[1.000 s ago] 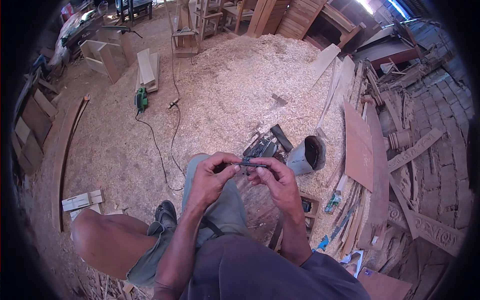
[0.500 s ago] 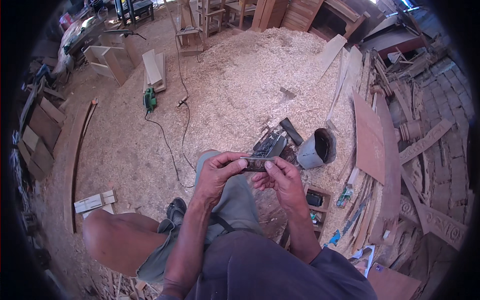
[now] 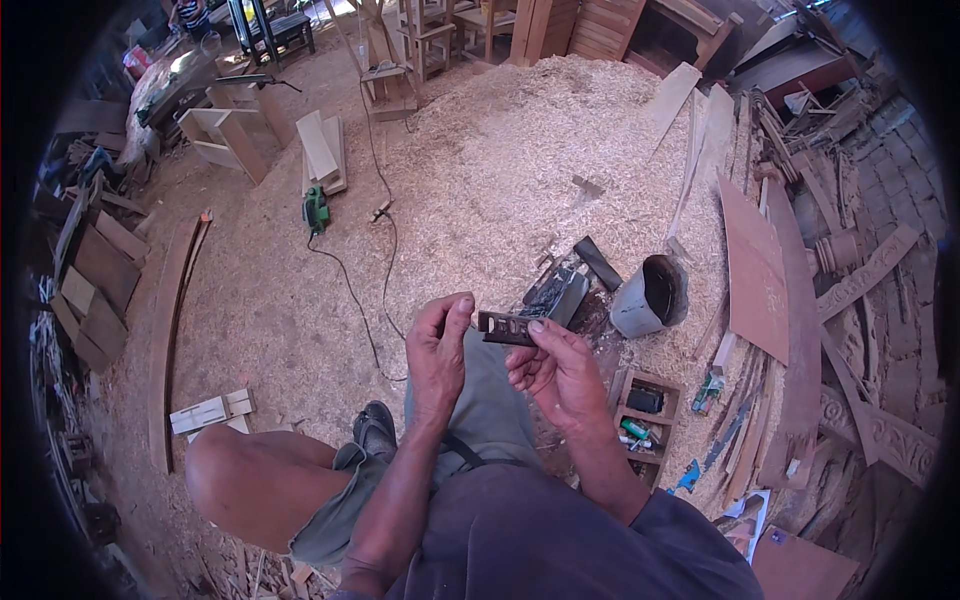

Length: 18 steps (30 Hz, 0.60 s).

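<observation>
My right hand [image 3: 566, 372] pinches a dark, flat metal piece [image 3: 508, 328] with a row of slots between thumb and fingers. The piece sticks out to the left, level above my knee. Just past its left end is my left hand [image 3: 437, 345], apart from it, with fingers curled and the thumb pressed on them. Whether anything small sits in that pinch is hidden. Beyond the piece lies a dark grey and black object [image 3: 558, 292], perhaps a tool, beside a dark oblong block [image 3: 598, 263].
Right of these stands a grey bucket [image 3: 632, 308]. A compartmented wooden box [image 3: 674, 395] holds small items by my right forearm. A green corded power tool [image 3: 315, 208] lies on the shavings [image 3: 510, 170], its cable trailing toward me. Boards [image 3: 752, 275] and carved wood [image 3: 878, 445] crowd the right.
My left hand has come off the slotted metal piece and moved a little left. The right hand keeps hold of it, and more of its slots show. The whole view has shifted slightly.
</observation>
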{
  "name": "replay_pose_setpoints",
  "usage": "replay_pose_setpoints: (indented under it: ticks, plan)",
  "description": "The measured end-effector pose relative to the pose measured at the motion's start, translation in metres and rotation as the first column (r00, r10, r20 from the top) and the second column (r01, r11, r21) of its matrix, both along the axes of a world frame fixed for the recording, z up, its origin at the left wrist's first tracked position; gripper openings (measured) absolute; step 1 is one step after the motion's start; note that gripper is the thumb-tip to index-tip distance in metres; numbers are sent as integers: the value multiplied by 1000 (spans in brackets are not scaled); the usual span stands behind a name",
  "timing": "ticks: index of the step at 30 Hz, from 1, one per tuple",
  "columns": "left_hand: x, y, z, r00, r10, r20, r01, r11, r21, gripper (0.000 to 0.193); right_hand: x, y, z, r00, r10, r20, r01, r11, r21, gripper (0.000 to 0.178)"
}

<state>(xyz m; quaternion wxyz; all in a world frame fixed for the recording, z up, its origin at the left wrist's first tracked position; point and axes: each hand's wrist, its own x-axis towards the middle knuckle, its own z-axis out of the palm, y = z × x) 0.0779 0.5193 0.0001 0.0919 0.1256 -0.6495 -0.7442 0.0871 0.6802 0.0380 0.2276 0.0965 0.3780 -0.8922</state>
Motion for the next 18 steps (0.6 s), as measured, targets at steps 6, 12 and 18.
replay_pose_setpoints:
  ticks: [6,12,18]
  plan:
    - [-1,3,4,997,64,-52,-73,981,-181,23,-4,-6,-6,999,-4,36,5,1000,-13,17]
    - [-1,8,-5,993,46,-111,-72,967,-246,22,-5,-2,-14,999,-26,22,25,999,25,15]
    - [2,7,2,994,40,-97,-71,937,-341,21,-5,-9,-14,988,-108,113,107,994,15,14]
